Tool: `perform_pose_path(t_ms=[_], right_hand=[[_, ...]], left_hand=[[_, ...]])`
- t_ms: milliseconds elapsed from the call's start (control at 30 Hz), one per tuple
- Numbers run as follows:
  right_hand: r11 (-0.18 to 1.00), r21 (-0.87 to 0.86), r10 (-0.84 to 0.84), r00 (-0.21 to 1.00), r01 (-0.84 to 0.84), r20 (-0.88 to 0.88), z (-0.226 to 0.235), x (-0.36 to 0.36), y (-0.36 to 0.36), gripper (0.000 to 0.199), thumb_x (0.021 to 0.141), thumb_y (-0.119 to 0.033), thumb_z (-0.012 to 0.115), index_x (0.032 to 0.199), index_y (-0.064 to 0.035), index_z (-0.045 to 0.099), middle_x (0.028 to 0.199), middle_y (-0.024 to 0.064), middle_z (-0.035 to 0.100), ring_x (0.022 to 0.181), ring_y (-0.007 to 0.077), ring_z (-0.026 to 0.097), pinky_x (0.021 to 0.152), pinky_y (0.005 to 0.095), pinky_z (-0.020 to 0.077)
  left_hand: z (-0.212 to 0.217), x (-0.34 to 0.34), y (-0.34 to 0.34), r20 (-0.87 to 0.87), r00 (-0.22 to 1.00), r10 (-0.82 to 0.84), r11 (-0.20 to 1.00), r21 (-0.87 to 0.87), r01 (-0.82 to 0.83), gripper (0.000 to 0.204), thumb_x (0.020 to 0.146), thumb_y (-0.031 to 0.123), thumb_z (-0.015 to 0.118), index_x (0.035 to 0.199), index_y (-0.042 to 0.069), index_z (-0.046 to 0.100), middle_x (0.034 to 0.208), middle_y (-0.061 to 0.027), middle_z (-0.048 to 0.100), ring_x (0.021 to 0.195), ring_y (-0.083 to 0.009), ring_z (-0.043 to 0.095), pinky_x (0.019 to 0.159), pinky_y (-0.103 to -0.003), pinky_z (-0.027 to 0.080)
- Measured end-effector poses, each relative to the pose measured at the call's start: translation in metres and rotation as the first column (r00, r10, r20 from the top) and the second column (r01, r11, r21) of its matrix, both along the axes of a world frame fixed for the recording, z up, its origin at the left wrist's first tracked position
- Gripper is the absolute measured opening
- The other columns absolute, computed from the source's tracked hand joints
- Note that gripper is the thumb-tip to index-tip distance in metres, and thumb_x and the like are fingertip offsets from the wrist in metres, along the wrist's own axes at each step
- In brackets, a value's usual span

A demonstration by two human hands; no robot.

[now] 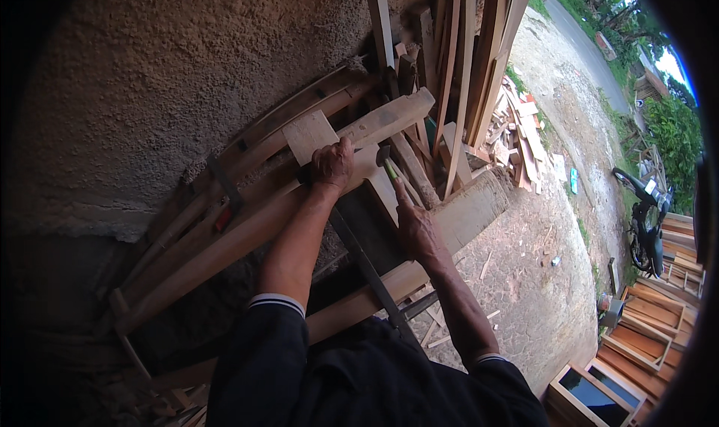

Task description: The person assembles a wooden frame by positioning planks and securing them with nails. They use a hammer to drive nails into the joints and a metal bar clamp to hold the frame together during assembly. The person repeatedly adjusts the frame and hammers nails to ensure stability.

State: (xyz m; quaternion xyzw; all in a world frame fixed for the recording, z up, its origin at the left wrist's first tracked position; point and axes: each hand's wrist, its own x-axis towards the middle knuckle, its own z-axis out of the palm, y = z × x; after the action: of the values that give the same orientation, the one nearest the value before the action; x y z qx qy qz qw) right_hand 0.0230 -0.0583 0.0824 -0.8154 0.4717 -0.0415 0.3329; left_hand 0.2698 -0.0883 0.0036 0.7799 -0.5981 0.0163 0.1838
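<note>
My right hand (419,232) is wrapped round the green handle of a hammer (390,168), one finger stretched along it. The hammer's dark head is beside the end of a long wooden beam (262,221). My left hand (332,163) is closed at the top of this beam, against a pale flat board (310,133). What its fingers grip, if anything, is hidden. A thick wooden block (393,118) extends just beyond my left hand. Below the hands, a long dark metal bar (367,266) crosses the wooden frame.
A rough wall (187,67) rises at the left. Upright planks (468,60) lean at the back, near a heap of wood offcuts (520,127). A wide plank (472,206) lies right of my hands. At the far right are a motorcycle (645,221) and wooden frames (636,337).
</note>
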Motion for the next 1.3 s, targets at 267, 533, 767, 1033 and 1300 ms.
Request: perform_pose_path(t_ms=[267, 533, 767, 1033, 1300], right_hand=[[0.984, -0.114, -0.097, 0.944, 0.139, 0.317, 0.001, 0.005, 0.003, 0.046, 0.097, -0.007, 0.057, 0.143, -0.0105, 0.054, 0.093, 0.0235, 0.067, 0.085, 0.0362, 0.068, 0.078, 0.0450, 0.0529], [0.950, 0.134, -0.312, 0.810, 0.284, 0.496, -0.011, 0.043, 0.006, 0.024, 0.092, -0.016, 0.072, 0.114, -0.0073, 0.067, 0.077, 0.0154, 0.067, 0.071, 0.0261, 0.068, 0.066, 0.0387, 0.0519], [0.942, 0.189, -0.334, 0.730, 0.277, 0.596, -0.027, 0.049, 0.009, 0.020, 0.094, -0.017, 0.071, 0.107, -0.0030, 0.069, 0.082, 0.0104, 0.071, 0.076, 0.0153, 0.066, 0.072, 0.0318, 0.0528], [0.910, 0.274, -0.414, 0.691, 0.310, 0.592, -0.035, 0.049, 0.008, 0.019, 0.098, -0.019, 0.066, 0.106, -0.0019, 0.067, 0.090, 0.0069, 0.069, 0.085, 0.0126, 0.062, 0.077, 0.0299, 0.0513], [0.877, 0.381, -0.471, 0.677, 0.291, 0.566, -0.038, 0.043, 0.008, 0.023, 0.099, -0.024, 0.064, 0.107, -0.0023, 0.066, 0.089, 0.0042, 0.065, 0.084, 0.0109, 0.059, 0.075, 0.0289, 0.0495]], left_hand=[[0.008, -0.005, -0.001, -0.679, 0.727, 0.098, 0.923, -0.211, -0.321, 0.013, 0.102, 0.012, 0.049, 0.110, 0.008, 0.058, 0.102, -0.0176, 0.070, 0.090, -0.0269, 0.071, 0.072, -0.044, 0.056], [0.039, -0.071, 0.037, -0.738, -0.590, -0.327, 0.898, -0.050, -0.436, 0.038, 0.095, -0.007, 0.039, 0.130, 0.004, 0.050, 0.143, -0.0139, 0.056, 0.138, -0.0274, 0.050, 0.116, -0.044, 0.040], [0.042, -0.089, 0.047, -0.894, -0.358, -0.267, 0.920, -0.126, -0.372, 0.036, 0.099, -0.002, 0.044, 0.135, 0.000, 0.047, 0.149, -0.0177, 0.049, 0.139, -0.0274, 0.049, 0.116, -0.040, 0.040], [0.025, -0.091, 0.064, -0.741, -0.542, -0.397, 0.891, -0.169, -0.421, 0.020, 0.103, 0.007, 0.055, 0.123, 0.002, 0.057, 0.126, -0.0103, 0.063, 0.119, -0.0156, 0.060, 0.105, -0.031, 0.047], [0.006, -0.086, 0.082, -0.882, -0.405, -0.239, 0.956, -0.140, -0.258, 0.005, 0.099, 0.006, 0.064, 0.103, 0.004, 0.067, 0.098, -0.0036, 0.070, 0.090, -0.0103, 0.065, 0.088, -0.026, 0.054]])
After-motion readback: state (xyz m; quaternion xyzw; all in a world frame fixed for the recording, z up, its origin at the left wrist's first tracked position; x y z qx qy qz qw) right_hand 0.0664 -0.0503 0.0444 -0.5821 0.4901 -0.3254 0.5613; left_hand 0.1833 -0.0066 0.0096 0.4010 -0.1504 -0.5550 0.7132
